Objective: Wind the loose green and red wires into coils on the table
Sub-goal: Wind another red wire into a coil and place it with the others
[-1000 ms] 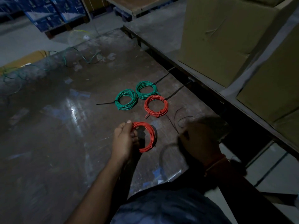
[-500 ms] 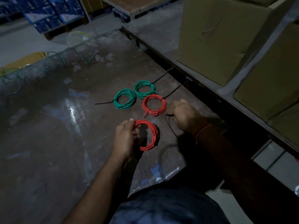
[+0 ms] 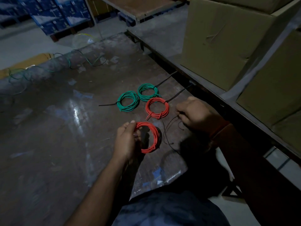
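My left hand (image 3: 127, 139) grips a red wire coil (image 3: 154, 137) by its left side, holding it just above the dark table (image 3: 65, 144). My right hand (image 3: 195, 115) rests to the right of it, fingers curled and pinching thin black ties (image 3: 167, 128) that trail on the table. Beyond lie a tied red coil (image 3: 164, 104) and two tied green coils (image 3: 119, 101) (image 3: 142, 88), each with a black tie sticking out. A loose green wire (image 3: 70, 62) snakes along the table's far edge.
Large cardboard boxes (image 3: 228, 38) stand on a shelf to the right, its edge (image 3: 211, 88) close beside the coils. Blue cartons (image 3: 53, 12) are stacked at the back left. A cardboard piece (image 3: 32, 61) lies past the table's far edge.
My right hand moved up from the near table edge to beside the tied red coil and took hold of the black ties. My left hand stayed on the red coil.
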A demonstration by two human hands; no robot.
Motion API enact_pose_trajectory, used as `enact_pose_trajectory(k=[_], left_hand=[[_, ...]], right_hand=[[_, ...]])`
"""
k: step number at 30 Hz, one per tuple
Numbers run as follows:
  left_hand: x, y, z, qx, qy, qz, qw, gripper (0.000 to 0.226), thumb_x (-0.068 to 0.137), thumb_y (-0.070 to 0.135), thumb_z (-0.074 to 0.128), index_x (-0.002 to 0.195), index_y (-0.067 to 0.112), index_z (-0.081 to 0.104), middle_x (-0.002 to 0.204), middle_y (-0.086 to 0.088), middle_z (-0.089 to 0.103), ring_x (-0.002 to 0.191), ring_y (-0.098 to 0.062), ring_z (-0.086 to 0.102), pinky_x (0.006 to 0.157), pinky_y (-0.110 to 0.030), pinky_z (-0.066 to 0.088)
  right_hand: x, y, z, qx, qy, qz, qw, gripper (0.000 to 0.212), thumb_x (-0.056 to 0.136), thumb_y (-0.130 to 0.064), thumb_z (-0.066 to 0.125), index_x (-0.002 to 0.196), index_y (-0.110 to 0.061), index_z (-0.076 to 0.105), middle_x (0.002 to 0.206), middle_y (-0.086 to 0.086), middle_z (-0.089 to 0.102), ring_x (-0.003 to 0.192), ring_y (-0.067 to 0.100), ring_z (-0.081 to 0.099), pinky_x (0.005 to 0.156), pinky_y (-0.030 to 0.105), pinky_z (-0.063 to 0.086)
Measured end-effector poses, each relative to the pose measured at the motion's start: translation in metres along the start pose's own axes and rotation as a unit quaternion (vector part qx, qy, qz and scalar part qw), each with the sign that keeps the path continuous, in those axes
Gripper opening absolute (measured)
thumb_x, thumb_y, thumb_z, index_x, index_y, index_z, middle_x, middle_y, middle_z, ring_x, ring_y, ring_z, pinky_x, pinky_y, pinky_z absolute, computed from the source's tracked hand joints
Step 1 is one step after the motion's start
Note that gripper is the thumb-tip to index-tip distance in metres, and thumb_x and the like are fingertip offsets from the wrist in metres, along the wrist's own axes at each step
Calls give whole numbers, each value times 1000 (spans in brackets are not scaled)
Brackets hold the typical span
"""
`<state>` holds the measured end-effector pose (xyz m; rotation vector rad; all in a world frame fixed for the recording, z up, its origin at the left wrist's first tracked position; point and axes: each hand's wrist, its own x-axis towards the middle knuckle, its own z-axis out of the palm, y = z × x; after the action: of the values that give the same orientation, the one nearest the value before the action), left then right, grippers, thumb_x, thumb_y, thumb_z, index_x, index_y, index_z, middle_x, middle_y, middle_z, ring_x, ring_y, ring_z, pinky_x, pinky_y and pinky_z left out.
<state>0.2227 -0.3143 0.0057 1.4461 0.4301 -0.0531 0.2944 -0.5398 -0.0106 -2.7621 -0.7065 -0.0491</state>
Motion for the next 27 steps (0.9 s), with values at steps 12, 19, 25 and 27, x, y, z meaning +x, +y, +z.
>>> enact_pose_trajectory(k=[12, 19, 25, 27], left_hand=[[19, -5, -72, -125, 82, -9, 989, 33, 105, 19, 40, 72, 21, 37, 48, 8, 29, 36, -4, 19, 39, -11, 14], [9, -26, -127, -147, 162, -4, 976, 34, 102, 16, 42, 69, 19, 37, 49, 5, 31, 36, -5, 19, 39, -11, 16], [4, -32, -143, -133, 150, -5, 980, 26, 103, 15, 45, 77, 15, 40, 53, 5, 28, 38, -4, 19, 37, -13, 17], [1, -27, -143, -129, 136, -4, 982, 22, 103, 15, 45, 82, 12, 42, 52, 6, 29, 37, -4, 20, 37, -12, 16]], right_hand=[[16, -80, 40, 156, 71, 139, 975, 6, 77, -15, 67, 73, -18, 63, 67, 1, 66, 64, 23, 64, 61, 31, 53], [50, -130, 68, 45, -28, 86, 995, 19, 87, -35, 67, 89, -16, 67, 96, 10, 67, 92, 35, 65, 76, 38, 55], [90, -158, 71, -21, -75, -24, 997, 24, 95, -18, 61, 115, -6, 66, 120, 16, 58, 113, 35, 57, 89, 37, 49], [93, -168, 74, -70, -101, -19, 992, 23, 97, -14, 58, 115, -3, 68, 123, 16, 58, 114, 35, 59, 92, 38, 50]])
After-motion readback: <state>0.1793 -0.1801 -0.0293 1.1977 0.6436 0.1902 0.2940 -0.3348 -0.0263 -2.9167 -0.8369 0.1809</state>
